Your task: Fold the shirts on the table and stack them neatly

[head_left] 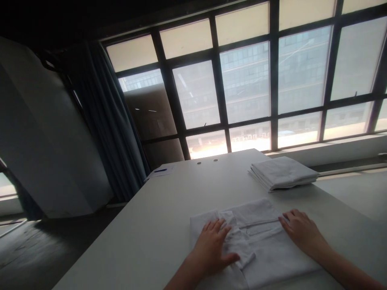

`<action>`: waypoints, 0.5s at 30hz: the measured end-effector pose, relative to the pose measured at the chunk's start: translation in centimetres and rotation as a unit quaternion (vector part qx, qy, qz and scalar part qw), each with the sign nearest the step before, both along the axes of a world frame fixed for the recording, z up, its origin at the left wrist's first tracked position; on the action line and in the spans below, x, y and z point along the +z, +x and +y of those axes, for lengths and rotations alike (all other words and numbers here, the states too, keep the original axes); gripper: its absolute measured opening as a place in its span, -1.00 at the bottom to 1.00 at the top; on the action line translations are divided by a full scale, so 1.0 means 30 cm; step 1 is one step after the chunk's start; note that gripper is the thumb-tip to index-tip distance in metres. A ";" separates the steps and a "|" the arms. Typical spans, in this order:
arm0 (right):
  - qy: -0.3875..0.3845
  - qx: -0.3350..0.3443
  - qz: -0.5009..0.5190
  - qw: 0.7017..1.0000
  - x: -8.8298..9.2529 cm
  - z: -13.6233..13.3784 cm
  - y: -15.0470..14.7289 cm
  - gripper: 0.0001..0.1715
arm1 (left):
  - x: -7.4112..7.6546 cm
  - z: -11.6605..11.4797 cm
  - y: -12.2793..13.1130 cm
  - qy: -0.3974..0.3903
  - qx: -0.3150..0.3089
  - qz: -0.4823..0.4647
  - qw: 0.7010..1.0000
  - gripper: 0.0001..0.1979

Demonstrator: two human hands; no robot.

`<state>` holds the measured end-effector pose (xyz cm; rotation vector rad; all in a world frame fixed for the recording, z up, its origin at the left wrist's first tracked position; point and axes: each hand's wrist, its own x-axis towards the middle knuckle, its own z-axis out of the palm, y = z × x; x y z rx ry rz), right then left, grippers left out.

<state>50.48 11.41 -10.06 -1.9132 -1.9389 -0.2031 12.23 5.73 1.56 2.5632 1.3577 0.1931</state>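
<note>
A folded white garment (pixel 266 257) with what looks like a collar lies on the white table, close in front of me. My left hand (pixel 211 245) rests flat on its left part, over the bunched collar area, with fingers spread and thumb out to the right. At the far right edge of the garment is my right hand (pixel 302 229). Its fingers are bent, and thumb and fingertips grip the cloth where a long crease runs toward them. The cloth under both hands is partly hidden.
A stack of folded white cloth (pixel 282 171) sits at the table's right side. Papers with a dark pen (pixel 160 170) lie at the far left corner of the table (pixel 136 233). Two round holes (pixel 215 160) show near the far edge. Beyond are windows and a blue curtain (pixel 105 117).
</note>
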 end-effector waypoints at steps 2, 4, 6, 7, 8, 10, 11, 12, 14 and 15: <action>-0.001 0.020 -0.013 1.000 0.004 -0.005 -0.011 -0.66 | -0.041 0.038 0.035 -0.034 -0.032 -0.001 0.999 -0.05; 0.001 0.033 -0.014 0.999 0.005 -0.009 -0.019 -0.69 | -0.070 0.051 0.054 -0.052 -0.058 -0.005 0.997 -0.07; 0.000 0.048 0.001 0.999 0.010 -0.013 -0.026 -0.70 | -0.081 0.042 0.058 -0.057 -0.071 -0.009 0.996 -0.11; -0.002 0.057 0.012 0.998 0.016 -0.015 -0.029 -0.70 | -0.080 0.031 0.056 -0.058 -0.074 -0.010 0.996 -0.13; -0.002 0.062 0.022 0.998 0.026 -0.019 -0.034 -0.70 | -0.075 0.018 0.054 -0.060 -0.076 -0.011 0.995 -0.13; -0.010 0.053 0.040 0.998 0.049 -0.027 -0.044 -0.71 | -0.057 -0.013 0.049 -0.061 -0.080 -0.016 0.995 -0.14; -0.022 0.036 0.048 0.998 0.061 -0.032 -0.050 -0.71 | -0.046 -0.028 0.047 -0.061 -0.084 -0.019 0.994 -0.14; -0.040 0.015 0.057 0.997 0.071 -0.037 -0.055 -0.70 | -0.037 -0.042 0.047 -0.061 -0.089 -0.022 0.994 -0.13; -0.083 -0.019 0.086 0.993 0.079 -0.043 -0.062 -0.64 | -0.027 -0.066 0.052 -0.063 -0.103 -0.022 0.992 -0.12; -0.098 -0.030 0.099 0.990 0.076 -0.044 -0.064 -0.59 | -0.027 -0.075 0.056 -0.065 -0.109 -0.019 0.992 -0.11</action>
